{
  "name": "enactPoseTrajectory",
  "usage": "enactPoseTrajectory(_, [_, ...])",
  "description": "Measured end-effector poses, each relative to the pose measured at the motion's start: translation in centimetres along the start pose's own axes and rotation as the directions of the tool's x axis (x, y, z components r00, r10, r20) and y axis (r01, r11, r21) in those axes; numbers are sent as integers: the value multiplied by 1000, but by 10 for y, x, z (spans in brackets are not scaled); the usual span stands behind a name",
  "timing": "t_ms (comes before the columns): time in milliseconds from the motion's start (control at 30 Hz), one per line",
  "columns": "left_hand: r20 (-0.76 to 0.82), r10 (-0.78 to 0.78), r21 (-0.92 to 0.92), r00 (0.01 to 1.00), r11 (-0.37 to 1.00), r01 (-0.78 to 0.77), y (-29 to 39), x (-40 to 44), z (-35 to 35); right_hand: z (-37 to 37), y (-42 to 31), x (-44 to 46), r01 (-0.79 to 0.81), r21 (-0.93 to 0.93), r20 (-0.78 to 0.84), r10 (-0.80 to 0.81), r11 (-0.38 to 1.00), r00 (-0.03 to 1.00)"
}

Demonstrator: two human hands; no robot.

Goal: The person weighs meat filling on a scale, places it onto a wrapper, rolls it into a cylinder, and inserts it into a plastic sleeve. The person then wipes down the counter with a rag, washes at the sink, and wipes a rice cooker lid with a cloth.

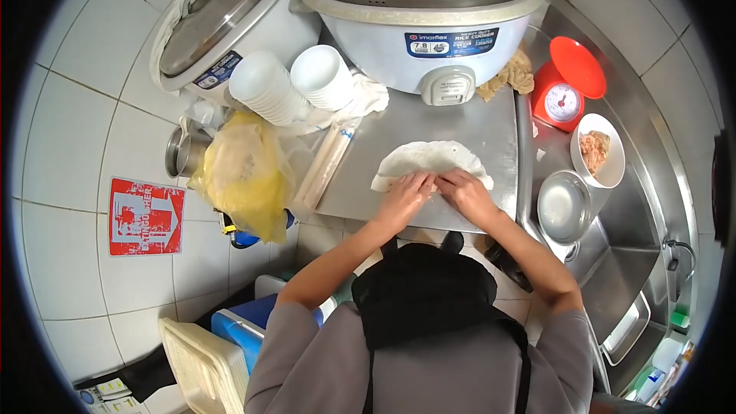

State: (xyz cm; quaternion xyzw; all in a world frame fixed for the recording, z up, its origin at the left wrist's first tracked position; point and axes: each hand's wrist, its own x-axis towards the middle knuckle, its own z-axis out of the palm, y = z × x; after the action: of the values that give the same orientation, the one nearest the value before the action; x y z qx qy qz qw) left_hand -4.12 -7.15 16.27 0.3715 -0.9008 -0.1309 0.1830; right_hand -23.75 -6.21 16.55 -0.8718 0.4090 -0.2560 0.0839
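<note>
A thin white spring roll wrapper (pixel 433 155) lies on the steel table, its far edge rounded and its near edge folded under my fingers. My left hand (pixel 412 195) presses and curls over the near edge, left of the middle. Right beside it, my right hand (pixel 461 190) grips the same edge, the fingertips of both hands almost meeting. Whatever is inside the fold is hidden by my fingers. To the right stand a white bowl (pixel 618 172) of pinkish ground meat (pixel 594 152) and a clear round bowl (pixel 564 207) of what looks like liquid.
A large rice cooker (pixel 376 46) stands behind the work area, with another cooker (pixel 264 27) to its left. Stacked white cups (pixel 261 92), a long plastic-wrapped pack (pixel 326 165) and a yellow bag (pixel 261 207) line the left. A red scale (pixel 544 88) and a sink (pixel 613 268) are at right.
</note>
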Motion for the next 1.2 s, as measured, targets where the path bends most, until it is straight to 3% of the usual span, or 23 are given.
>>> enactPoseTrajectory(133, [-5,-8,30,1000,1000,8,-8,3,5,2,1,2,-19,-1,17,19,1000,1000])
enactPoseTrajectory(200, [80,-7,1,997,1000,7,-10,6,3,-1,-6,-2,26,-89,-148,-39,996,988])
enactPoseTrajectory(333, [97,-55,-65,994,996,62,-6,8,0,2,6,-2,110,-128,-101,-123,986,987])
enactPoseTrajectory(400, [-107,66,20,992,998,-64,-4,7,1,3,11,0,72,-46,-84,-76,996,994])
enactPoseTrajectory(533, [-100,19,-23,995,999,-21,-8,9,10,-2,10,7,-33,36,10,33,999,999])
enactPoseTrajectory(600, [39,-45,-69,998,997,47,-13,14,5,-6,5,10,34,-17,-172,-36,999,985])
enactPoseTrajectory(733, [135,-80,-125,988,987,97,-12,21,-1,-1,14,3,131,-125,-72,-141,983,987])
enactPoseTrajectory(800, [-40,-16,-52,999,999,14,-8,21,-2,0,20,5,115,-36,-70,-117,993,991])
enactPoseTrajectory(900, [-90,-4,-67,996,998,-2,-6,17,8,1,25,9,22,63,-34,-20,998,999])
enactPoseTrajectory(1033, [-55,-22,-46,998,999,20,-15,21,12,-2,22,14,-1,64,-45,4,998,999])
enactPoseTrajectory(1100, [9,-19,-69,1000,997,19,-17,24,10,-1,18,8,68,-85,-148,-80,994,986])
enactPoseTrajectory(1200, [70,-78,-85,994,993,84,-13,27,4,-2,26,6,138,-159,-48,-147,978,988])
